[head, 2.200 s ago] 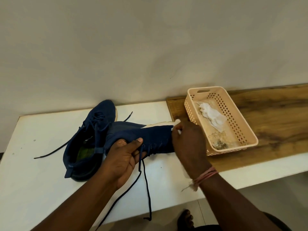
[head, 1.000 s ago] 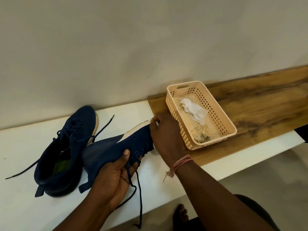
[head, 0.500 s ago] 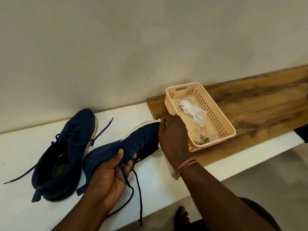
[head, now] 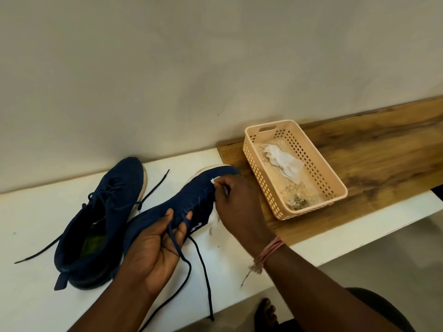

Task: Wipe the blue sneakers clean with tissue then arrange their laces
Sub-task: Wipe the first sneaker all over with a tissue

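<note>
My left hand [head: 153,248] grips the heel half of a blue sneaker [head: 191,197] lying on its side, toe pointing away to the right, white sole edge up. My right hand [head: 237,204] pinches a small white tissue [head: 213,181] against the sneaker's upper near the eyelets; a scrap of tissue also shows below the palm. The sneaker's dark laces [head: 203,267] hang loose over the table's front edge. The second blue sneaker [head: 100,219] sits upright on the white table [head: 28,212] to the left, laces loose.
A peach perforated plastic basket [head: 311,164] holding a crumpled white tissue [head: 282,161] and some debris stands on a wooden board [head: 383,149] at the right. The wall runs close behind. A bare foot [head: 266,315] shows below the table's front edge.
My right hand with the tissue has slid back from the toe tip toward the eyelets. The held sneaker has rolled a little, showing more of its side.
</note>
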